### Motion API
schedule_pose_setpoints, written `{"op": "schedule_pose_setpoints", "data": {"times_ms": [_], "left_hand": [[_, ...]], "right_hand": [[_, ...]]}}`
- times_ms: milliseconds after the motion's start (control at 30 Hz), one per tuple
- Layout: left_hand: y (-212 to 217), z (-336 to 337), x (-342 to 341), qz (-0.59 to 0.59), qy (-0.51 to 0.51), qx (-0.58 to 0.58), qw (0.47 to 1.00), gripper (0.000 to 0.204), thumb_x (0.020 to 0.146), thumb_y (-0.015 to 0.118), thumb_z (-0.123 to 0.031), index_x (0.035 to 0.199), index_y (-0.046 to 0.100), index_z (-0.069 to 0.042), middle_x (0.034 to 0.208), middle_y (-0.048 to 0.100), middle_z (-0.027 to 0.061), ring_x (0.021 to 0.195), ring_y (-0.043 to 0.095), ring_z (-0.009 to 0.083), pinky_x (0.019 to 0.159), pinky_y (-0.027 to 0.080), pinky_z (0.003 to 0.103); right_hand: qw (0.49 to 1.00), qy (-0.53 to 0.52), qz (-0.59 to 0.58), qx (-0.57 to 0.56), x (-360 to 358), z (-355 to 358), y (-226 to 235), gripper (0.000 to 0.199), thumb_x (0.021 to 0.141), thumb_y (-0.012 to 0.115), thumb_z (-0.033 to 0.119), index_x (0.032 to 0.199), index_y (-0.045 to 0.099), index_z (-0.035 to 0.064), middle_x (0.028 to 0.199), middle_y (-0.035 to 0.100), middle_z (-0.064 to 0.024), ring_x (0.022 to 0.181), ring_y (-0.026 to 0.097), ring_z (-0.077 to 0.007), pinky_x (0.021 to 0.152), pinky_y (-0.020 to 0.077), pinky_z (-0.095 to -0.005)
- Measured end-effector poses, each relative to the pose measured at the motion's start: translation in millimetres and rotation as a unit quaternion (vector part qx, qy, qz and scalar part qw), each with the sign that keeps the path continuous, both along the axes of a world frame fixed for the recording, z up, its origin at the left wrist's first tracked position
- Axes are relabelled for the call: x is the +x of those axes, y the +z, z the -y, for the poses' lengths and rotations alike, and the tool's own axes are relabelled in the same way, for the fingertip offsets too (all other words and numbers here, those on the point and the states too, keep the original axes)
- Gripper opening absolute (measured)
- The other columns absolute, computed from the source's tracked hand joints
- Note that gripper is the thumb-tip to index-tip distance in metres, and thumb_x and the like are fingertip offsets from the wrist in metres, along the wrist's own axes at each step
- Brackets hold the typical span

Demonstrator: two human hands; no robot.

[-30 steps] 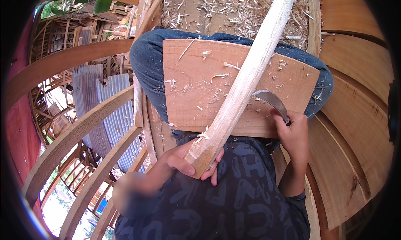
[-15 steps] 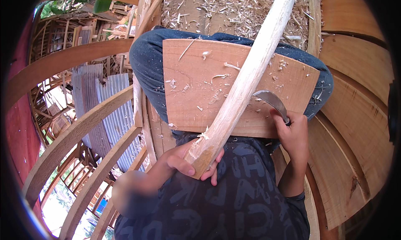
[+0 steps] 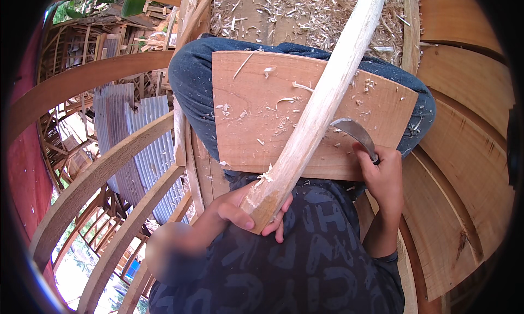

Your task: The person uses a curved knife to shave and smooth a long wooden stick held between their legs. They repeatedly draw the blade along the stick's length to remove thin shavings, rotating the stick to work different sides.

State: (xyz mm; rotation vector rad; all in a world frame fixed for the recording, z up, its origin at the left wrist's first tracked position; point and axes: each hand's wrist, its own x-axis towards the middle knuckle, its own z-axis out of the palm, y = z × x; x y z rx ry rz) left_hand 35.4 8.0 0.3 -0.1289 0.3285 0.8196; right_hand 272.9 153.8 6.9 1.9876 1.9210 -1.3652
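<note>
A long pale wooden pole (image 3: 322, 112), stripped of bark, slants from my lap up past the top edge of the view. My left hand (image 3: 240, 213) wraps round its near end, thumb on top and fingertips showing on the far side. Near that end a small tuft of shavings (image 3: 266, 176) clings to the wood. In my right hand (image 3: 380, 175) is a sickle-shaped knife (image 3: 355, 132), its handle mostly hidden by the fingers. The curved blade points left, its tip close to the pole's right side. Beneath both lies a flat wooden board (image 3: 262, 117) across my legs, sprinkled with shavings.
Wood shavings (image 3: 322, 27) cover the plank floor ahead of my knees. Curved wooden ribs (image 3: 103, 177) rise at left, with corrugated metal sheets (image 3: 139, 144) beyond them. Broad planks (image 3: 453, 166) form a wall close on my right.
</note>
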Motion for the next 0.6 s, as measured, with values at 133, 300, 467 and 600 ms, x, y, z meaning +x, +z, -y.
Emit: {"op": "schedule_pose_setpoints", "data": {"times_ms": [133, 300, 467, 600], "left_hand": [[-0.9, -2.6, -0.8, 0.005, -0.007, 0.008, 1.0, 0.065, 0.063, 0.071, -0.016, 0.114, 0.038, 0.008, 0.099, 0.044, 0.0118, 0.069, 0.058, 0.0201, 0.074, 0.052, 0.048], [-1.3, -2.7, -0.5, 0.006, -0.007, 0.007, 1.0, 0.065, 0.063, 0.071, -0.017, 0.114, 0.038, 0.008, 0.098, 0.044, 0.0119, 0.069, 0.058, 0.0201, 0.074, 0.052, 0.048], [-0.7, -2.6, -0.3, 0.004, -0.004, 0.005, 1.0, 0.065, 0.064, 0.071, -0.017, 0.114, 0.038, 0.008, 0.098, 0.044, 0.012, 0.069, 0.058, 0.0201, 0.074, 0.052, 0.048], [-1.6, -3.3, -1.1, 0.007, -0.01, 0.007, 1.0, 0.065, 0.064, 0.071, -0.017, 0.114, 0.039, 0.008, 0.097, 0.045, 0.012, 0.069, 0.058, 0.02, 0.074, 0.052, 0.048]], "right_hand": [[1.0, -0.005, -0.001, -0.003, 0.7, 0.7, -1.0, 0.027, 0.077, 0.067, 0.023, 0.08, 0.066, -0.0041, 0.052, 0.047, -0.0217, 0.041, 0.048, -0.0234, 0.047, 0.0398, -0.0337], [1.0, 0.001, 0.007, 0.0, 1.1, 0.3, -1.2, 0.027, 0.077, 0.067, 0.024, 0.08, 0.066, -0.0036, 0.052, 0.047, -0.0218, 0.042, 0.049, -0.0237, 0.047, 0.0401, -0.0339], [1.0, 0.001, 0.003, 0.002, 2.2, 0.9, -2.7, 0.026, 0.077, 0.067, 0.023, 0.081, 0.067, -0.0026, 0.052, 0.047, -0.0215, 0.042, 0.049, -0.022, 0.047, 0.0401, -0.0334], [1.0, -0.001, 0.002, -0.005, 1.0, -0.1, -0.5, 0.023, 0.077, 0.066, 0.021, 0.084, 0.068, -0.0015, 0.052, 0.048, -0.0206, 0.042, 0.047, -0.0184, 0.047, 0.0399, -0.0325]]}}
